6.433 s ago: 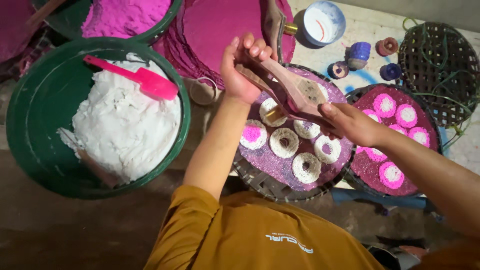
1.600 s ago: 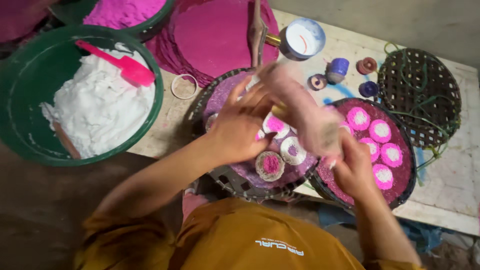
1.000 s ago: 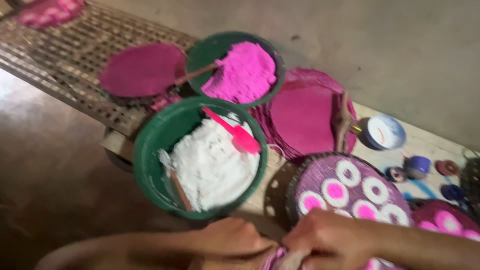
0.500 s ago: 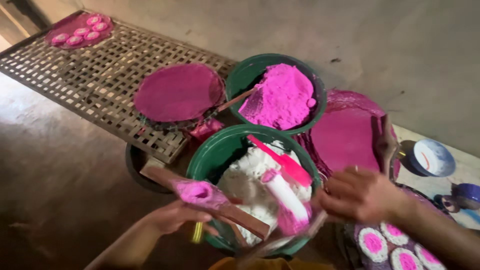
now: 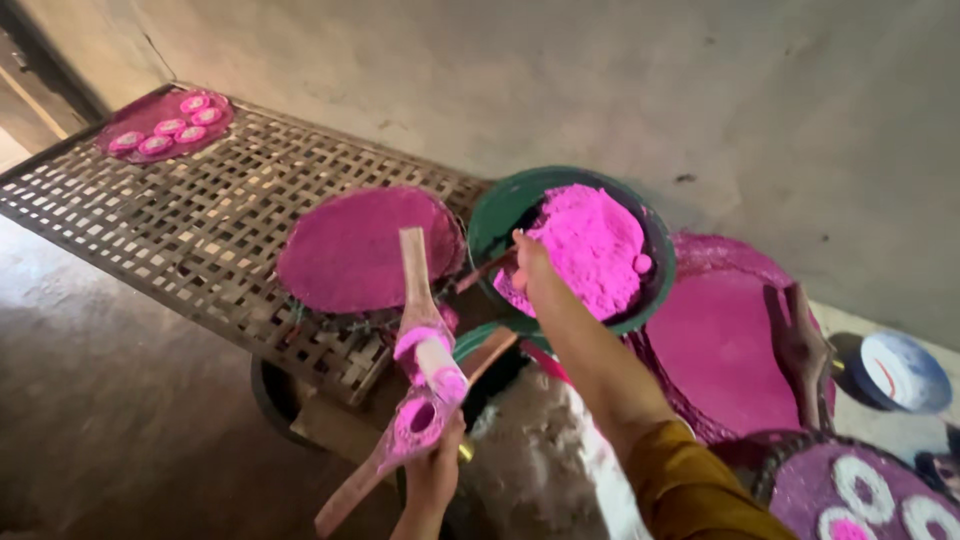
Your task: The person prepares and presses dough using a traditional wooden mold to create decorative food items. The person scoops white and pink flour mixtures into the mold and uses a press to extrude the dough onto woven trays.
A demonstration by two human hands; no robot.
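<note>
The left hand [image 5: 432, 478] is clenched round a hinged wooden press mould caked in pink powder [image 5: 415, 360], held low in front of the woven bamboo rack [image 5: 190, 220]. It looks stiff and light but dusty-slick, best gripped at its long handles. The right hand [image 5: 530, 262] reaches into the green bowl of loose pink powder [image 5: 585, 250]; its grip I cannot tell.

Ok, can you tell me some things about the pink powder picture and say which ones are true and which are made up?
1. The right hand reaches into the green bowl of pink powder. True.
2. The left hand holds wooden paddles stained pink. True.
3. The powder in that bowl is blue. False: it is bright pink.
4. The bamboo rack has nothing on it. False: a pink-coated round tray lies on it, and a second with small cakes at the far end.
5. A white and blue cup stands at the right edge. True.
</note>
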